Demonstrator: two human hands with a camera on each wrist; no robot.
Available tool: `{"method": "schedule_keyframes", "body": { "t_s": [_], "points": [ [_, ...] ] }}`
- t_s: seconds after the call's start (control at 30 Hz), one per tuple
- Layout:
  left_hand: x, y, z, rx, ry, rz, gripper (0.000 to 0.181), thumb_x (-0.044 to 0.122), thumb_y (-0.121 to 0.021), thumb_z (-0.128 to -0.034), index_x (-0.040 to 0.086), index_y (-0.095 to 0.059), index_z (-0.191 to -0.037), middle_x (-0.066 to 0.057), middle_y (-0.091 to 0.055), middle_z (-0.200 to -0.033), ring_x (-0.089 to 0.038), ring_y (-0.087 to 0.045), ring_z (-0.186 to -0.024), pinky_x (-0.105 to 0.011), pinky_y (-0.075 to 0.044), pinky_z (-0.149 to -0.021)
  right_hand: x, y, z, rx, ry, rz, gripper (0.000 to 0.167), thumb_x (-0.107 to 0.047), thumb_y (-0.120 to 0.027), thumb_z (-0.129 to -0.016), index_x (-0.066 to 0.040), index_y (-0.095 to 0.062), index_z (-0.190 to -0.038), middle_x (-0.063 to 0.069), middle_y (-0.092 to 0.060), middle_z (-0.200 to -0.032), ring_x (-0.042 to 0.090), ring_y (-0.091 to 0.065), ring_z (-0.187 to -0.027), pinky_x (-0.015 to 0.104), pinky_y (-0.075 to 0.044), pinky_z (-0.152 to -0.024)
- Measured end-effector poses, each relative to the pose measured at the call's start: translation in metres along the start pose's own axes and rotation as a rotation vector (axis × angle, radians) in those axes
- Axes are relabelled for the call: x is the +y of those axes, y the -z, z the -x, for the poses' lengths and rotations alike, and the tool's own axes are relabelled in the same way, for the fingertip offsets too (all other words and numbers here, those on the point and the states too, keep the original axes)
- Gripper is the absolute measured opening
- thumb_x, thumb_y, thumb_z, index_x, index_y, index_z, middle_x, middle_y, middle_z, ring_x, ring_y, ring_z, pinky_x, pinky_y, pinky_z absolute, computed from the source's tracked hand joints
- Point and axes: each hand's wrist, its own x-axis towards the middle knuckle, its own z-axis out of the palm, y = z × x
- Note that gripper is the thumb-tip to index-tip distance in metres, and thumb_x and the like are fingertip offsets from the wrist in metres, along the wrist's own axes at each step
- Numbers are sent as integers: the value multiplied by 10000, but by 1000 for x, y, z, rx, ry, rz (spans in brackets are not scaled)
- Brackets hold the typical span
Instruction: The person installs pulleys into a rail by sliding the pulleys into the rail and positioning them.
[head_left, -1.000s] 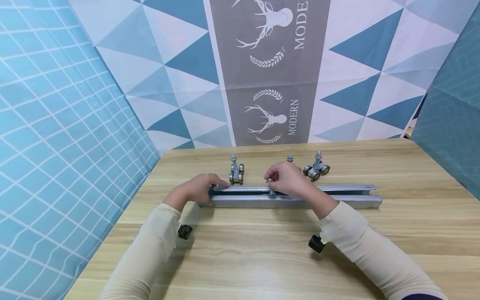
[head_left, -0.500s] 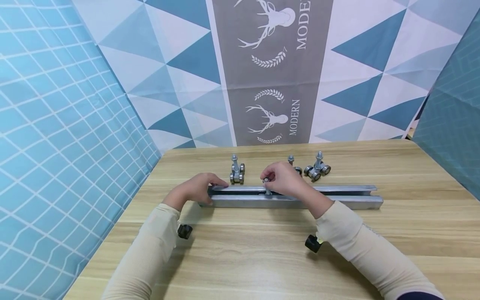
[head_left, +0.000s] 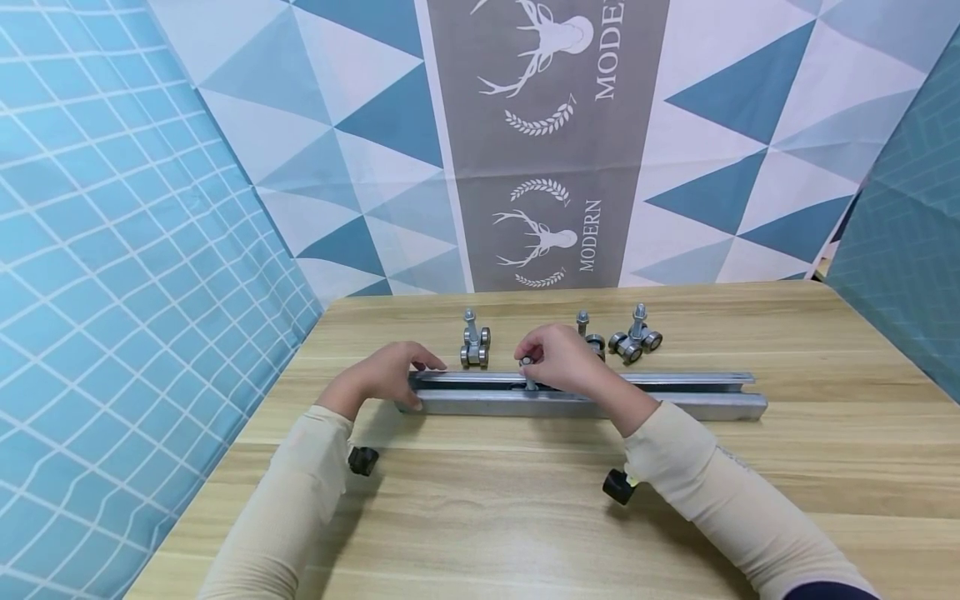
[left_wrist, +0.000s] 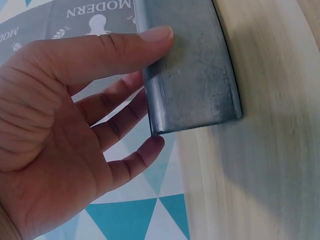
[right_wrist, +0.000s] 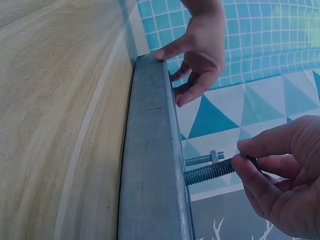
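A galvanised steel channel track (head_left: pixel 480 406) lies lengthwise across the table, its slot facing up. At its left end my left hand (head_left: pixel 378 379) grips it; in the left wrist view the thumb presses the near wall (left_wrist: pixel 195 75) and the other fingers reach behind. My right hand (head_left: pixel 558 358) pinches the top of an upright threaded bolt (right_wrist: pixel 210 171) between thumb and index finger. That bolt rises from the slot left of the track's middle. Whatever is at the bolt's lower end is hidden inside the track.
Behind the track stand a four-wheeled roller trolley (head_left: pixel 474 346) with a bolt on top and a similar one (head_left: pixel 636 337) further right. Another trolley (head_left: pixel 595 342) is partly hidden by my right hand. A patterned cloth (head_left: pixel 540 167) hangs at the table's back edge.
My right hand has slid left along the track, carrying the bolt with it. The left hand has shifted slightly left at the track's end. More of the middle trolley shows.
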Motion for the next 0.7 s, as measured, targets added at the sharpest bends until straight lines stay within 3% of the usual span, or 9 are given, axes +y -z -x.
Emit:
{"method": "schedule_keyframes", "body": {
  "t_s": [0.4, 0.7],
  "points": [
    [-14, 2, 9, 25, 63, 78, 668, 32, -898, -625, 65, -662, -1249, -68, -639, -1234, -307, -578, -1126, -471, -463, -952, 1, -2, -5, -17, -15, -8, 85, -57, -740, -816, -91, -744, -894, -15, -675, -830, 136, -611, -795, 338, -517, -762],
    [-23, -3, 16, 50, 44, 115, 720, 67, -913, -615, 54, -635, -1278, -75, -628, -1255, -289, -577, -1121, -483, -436, -984, 3, -5, -8, -22, -9, -25, 83, -69, -743, -820, -94, -740, -899, -21, -675, -826, 127, -614, -791, 335, -516, -761]
  ]
}}
